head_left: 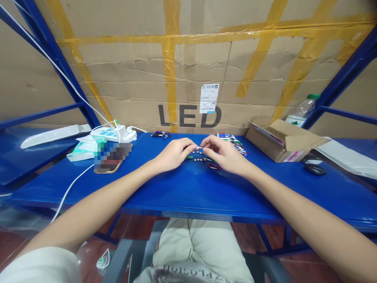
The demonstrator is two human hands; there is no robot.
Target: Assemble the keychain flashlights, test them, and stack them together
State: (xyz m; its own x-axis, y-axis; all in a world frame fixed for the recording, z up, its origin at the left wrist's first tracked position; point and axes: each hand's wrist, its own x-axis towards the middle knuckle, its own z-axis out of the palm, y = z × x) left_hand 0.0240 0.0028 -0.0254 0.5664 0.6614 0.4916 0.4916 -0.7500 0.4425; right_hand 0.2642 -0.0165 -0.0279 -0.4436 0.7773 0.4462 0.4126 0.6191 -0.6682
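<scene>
Over the middle of the blue table, my left hand (176, 154) and my right hand (224, 154) meet almost fingertip to fingertip. Both are closed in a pinch on a small shiny metallic piece (199, 148), too small to name surely. Just below it lie several small round silver pieces (198, 160). Green pieces (189, 157) rest near my left fingers, partly hidden. A red carabiner (213, 166) lies under my right hand. Beyond that hand are several slim coloured metal pieces (228, 137), and a few dark purple and black ones (160, 134) sit behind my left hand.
To the left are a phone (113, 159), a white power strip (118, 133) with cables, and a plastic packet (81, 151). An open cardboard box (282, 137), a black mouse (314, 169) and a bottle (304, 110) stand right. A large cardboard panel (132, 78) closes the back.
</scene>
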